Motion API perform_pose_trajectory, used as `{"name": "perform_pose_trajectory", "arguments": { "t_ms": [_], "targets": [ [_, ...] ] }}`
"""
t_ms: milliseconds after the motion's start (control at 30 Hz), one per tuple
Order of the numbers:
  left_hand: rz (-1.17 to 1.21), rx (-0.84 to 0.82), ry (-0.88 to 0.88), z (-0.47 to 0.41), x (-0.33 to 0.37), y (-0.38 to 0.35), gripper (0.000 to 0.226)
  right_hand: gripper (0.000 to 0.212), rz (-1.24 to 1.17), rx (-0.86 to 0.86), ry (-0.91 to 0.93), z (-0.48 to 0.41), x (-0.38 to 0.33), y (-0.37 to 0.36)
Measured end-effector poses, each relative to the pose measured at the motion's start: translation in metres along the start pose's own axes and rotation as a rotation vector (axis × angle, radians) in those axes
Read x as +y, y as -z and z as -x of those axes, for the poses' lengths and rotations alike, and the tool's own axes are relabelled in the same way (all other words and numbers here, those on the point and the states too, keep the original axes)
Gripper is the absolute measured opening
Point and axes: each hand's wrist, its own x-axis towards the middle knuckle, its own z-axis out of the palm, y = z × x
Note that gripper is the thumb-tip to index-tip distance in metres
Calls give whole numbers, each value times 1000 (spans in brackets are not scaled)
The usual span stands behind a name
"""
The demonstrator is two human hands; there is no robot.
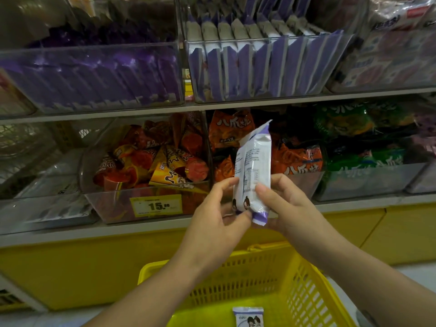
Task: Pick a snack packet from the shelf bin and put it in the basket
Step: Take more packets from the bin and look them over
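Both hands are on it: the white-and-purple snack packet [254, 171] stands upright, tilted a touch to the right, held in mid-air in front of the lower shelf. The left hand [217, 213] pinches its lower left edge, fingertips curled onto the wrapper. The right hand [283, 204] clamps the lower right side, thumb pressed across the printed face and fingers tucked behind. So the packet is out of the shelf bin [266, 67], the clear one up top lined with matching purple-edged packs, and it hangs above the yellow basket [306, 279], well clear of the rim. Down in the basket a second packet [247, 316] of the same kind lies flat. Behind the hands, orange bags [299, 161] and a yellow price label [157, 205]
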Motion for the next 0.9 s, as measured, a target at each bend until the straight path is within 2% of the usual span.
{"name": "perform_pose_trajectory", "arguments": {
  "t_ms": [267,467,633,833,900],
  "targets": [
    [49,21,35,-8,-6,9,43,35,10,-66,-32,1,2,0],
    [-88,47,79,-10,-6,13,59,42,132,-111,-31,6,0,-3],
    [-182,149,107,-13,-5,18,67,48,143,-166,-65,6,0,-4],
    [-101,152,147,-16,-2,28,37,47,94,-217,-134,5,1,-2],
    [-80,143,168,-17,-3,29,34,47,90,-243,-152,4,1,0]
  ]
}}
